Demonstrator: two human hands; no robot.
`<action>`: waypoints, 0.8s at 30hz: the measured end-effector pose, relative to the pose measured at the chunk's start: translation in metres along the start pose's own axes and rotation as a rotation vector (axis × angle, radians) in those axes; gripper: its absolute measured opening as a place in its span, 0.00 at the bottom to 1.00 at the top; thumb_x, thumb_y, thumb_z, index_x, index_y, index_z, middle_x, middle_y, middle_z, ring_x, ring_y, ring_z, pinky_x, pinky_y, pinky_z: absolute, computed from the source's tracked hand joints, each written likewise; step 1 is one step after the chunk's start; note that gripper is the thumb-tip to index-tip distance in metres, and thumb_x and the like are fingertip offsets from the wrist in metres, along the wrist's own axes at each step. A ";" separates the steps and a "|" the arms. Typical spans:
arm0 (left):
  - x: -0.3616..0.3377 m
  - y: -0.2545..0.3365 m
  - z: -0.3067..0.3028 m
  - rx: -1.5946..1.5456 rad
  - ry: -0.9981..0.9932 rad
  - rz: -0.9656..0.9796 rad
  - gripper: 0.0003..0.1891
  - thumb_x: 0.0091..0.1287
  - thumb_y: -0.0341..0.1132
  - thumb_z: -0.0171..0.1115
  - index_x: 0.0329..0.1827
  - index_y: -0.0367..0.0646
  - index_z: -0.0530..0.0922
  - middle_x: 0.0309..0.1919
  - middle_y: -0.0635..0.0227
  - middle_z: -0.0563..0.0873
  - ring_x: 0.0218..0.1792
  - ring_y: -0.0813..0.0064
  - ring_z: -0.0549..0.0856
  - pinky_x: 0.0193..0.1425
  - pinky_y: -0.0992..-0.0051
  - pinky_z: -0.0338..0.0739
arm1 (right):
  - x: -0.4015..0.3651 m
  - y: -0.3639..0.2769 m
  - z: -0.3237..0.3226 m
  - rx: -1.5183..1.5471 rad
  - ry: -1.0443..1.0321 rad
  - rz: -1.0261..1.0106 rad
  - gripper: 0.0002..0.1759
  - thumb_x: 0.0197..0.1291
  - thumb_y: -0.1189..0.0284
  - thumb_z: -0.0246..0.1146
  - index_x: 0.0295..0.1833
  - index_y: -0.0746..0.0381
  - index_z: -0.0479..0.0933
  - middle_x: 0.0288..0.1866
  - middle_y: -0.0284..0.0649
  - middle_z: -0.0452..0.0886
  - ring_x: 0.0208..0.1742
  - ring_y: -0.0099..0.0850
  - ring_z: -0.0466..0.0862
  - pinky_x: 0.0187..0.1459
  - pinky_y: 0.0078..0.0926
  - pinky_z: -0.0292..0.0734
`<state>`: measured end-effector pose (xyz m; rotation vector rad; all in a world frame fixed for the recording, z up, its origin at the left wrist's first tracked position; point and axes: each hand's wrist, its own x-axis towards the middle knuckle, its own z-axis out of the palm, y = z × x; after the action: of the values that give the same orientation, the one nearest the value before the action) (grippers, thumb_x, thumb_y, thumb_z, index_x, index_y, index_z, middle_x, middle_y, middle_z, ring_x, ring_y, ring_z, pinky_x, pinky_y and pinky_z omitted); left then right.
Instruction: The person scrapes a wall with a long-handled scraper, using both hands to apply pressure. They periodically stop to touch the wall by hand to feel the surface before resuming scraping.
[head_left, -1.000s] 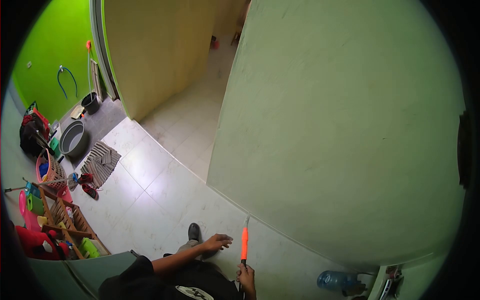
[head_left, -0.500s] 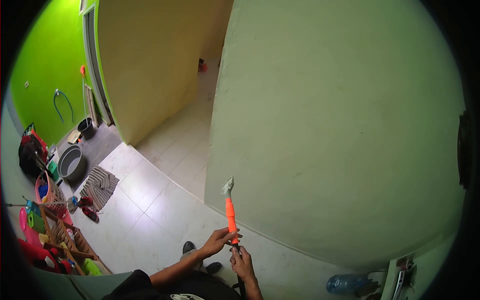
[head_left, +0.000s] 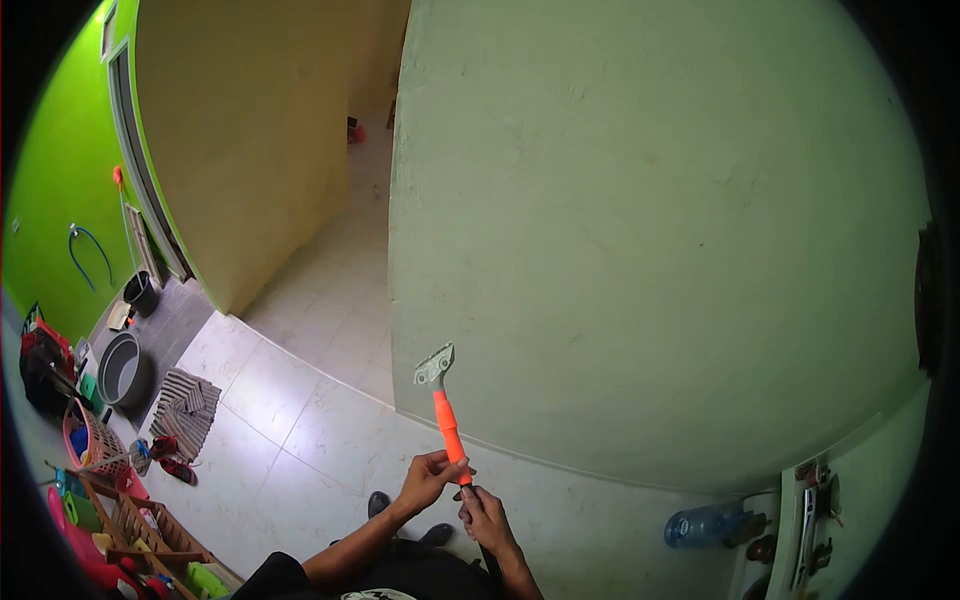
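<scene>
A scraper (head_left: 447, 425) with an orange handle and a flat, whitish-smeared metal head points up and away from my body, tilted slightly left. My left hand (head_left: 428, 482) pinches the lower end of its orange handle between thumb and fingers. Just below, my right hand (head_left: 487, 519) is wrapped round the black shaft at the base of the scraper; the shaft runs down along my right forearm. The scraper's head overlaps the lower part of the pale green wall (head_left: 640, 250) in this view.
White floor tiles (head_left: 320, 430) lie around my shoes. At left are a striped mat (head_left: 186, 412), a grey basin (head_left: 121, 370), a pink basket (head_left: 95, 440) and a wooden rack (head_left: 140, 515). A blue water bottle (head_left: 704, 525) lies at lower right, and a passage opens beyond the wall's left edge.
The scraper has tilted left and its head has turned, showing more of its flat side. My left hand has shifted slightly left. The whole view has swung to the right.
</scene>
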<state>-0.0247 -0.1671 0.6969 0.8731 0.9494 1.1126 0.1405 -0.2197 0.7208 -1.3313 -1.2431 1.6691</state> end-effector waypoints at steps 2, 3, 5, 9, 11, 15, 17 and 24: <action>0.000 0.006 -0.005 0.008 -0.008 0.009 0.17 0.76 0.38 0.69 0.55 0.30 0.85 0.40 0.59 0.93 0.42 0.75 0.91 0.51 0.73 0.85 | 0.003 -0.003 0.013 -0.023 0.059 -0.045 0.22 0.82 0.54 0.55 0.48 0.63 0.76 0.23 0.30 0.71 0.17 0.17 0.68 0.20 0.21 0.64; 0.001 0.008 -0.009 0.009 -0.014 0.013 0.16 0.76 0.38 0.68 0.55 0.30 0.85 0.40 0.59 0.93 0.43 0.74 0.91 0.52 0.72 0.85 | 0.004 -0.005 0.018 -0.036 0.089 -0.067 0.22 0.82 0.53 0.55 0.48 0.63 0.76 0.23 0.30 0.71 0.17 0.17 0.68 0.20 0.21 0.64; 0.000 0.012 -0.013 0.036 -0.028 0.018 0.16 0.76 0.37 0.68 0.55 0.30 0.85 0.41 0.59 0.93 0.44 0.73 0.91 0.53 0.71 0.85 | 0.000 -0.012 0.023 -0.043 0.106 -0.057 0.21 0.81 0.54 0.56 0.48 0.63 0.75 0.23 0.29 0.72 0.18 0.18 0.69 0.20 0.21 0.64; 0.003 0.014 -0.032 0.133 -0.115 0.087 0.18 0.77 0.39 0.67 0.59 0.32 0.84 0.45 0.60 0.93 0.47 0.73 0.91 0.53 0.72 0.85 | 0.008 -0.006 0.040 -0.109 0.199 -0.168 0.17 0.80 0.59 0.58 0.45 0.63 0.75 0.22 0.30 0.73 0.20 0.18 0.71 0.22 0.21 0.67; 0.011 0.026 -0.033 0.120 -0.190 0.126 0.19 0.79 0.41 0.64 0.63 0.34 0.82 0.50 0.60 0.92 0.50 0.72 0.90 0.55 0.71 0.84 | 0.016 -0.018 0.037 -0.235 0.321 -0.325 0.14 0.79 0.63 0.60 0.43 0.63 0.76 0.23 0.30 0.74 0.22 0.18 0.73 0.24 0.21 0.68; 0.013 0.054 -0.029 0.090 -0.353 0.081 0.22 0.84 0.45 0.55 0.70 0.39 0.79 0.63 0.60 0.86 0.57 0.70 0.88 0.61 0.67 0.82 | 0.021 -0.090 0.012 -0.154 0.483 -0.447 0.11 0.80 0.64 0.58 0.45 0.60 0.71 0.24 0.26 0.71 0.23 0.15 0.70 0.24 0.18 0.66; 0.011 0.063 -0.033 0.213 -0.439 0.085 0.26 0.83 0.49 0.54 0.72 0.36 0.76 0.64 0.60 0.86 0.59 0.67 0.88 0.63 0.65 0.81 | 0.019 -0.125 0.000 -0.077 0.562 -0.604 0.11 0.82 0.63 0.54 0.50 0.59 0.65 0.23 0.26 0.67 0.18 0.16 0.68 0.18 0.17 0.64; -0.003 0.073 -0.064 0.353 -0.589 0.043 0.21 0.80 0.44 0.61 0.71 0.45 0.79 0.63 0.63 0.87 0.58 0.68 0.87 0.65 0.67 0.80 | -0.008 -0.258 0.007 0.182 0.940 -0.982 0.27 0.84 0.55 0.47 0.74 0.63 0.63 0.24 0.33 0.68 0.13 0.20 0.64 0.14 0.19 0.62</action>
<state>-0.1083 -0.1478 0.7421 1.4183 0.6361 0.6614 0.1196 -0.1433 0.9666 -0.9192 -0.8647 0.3514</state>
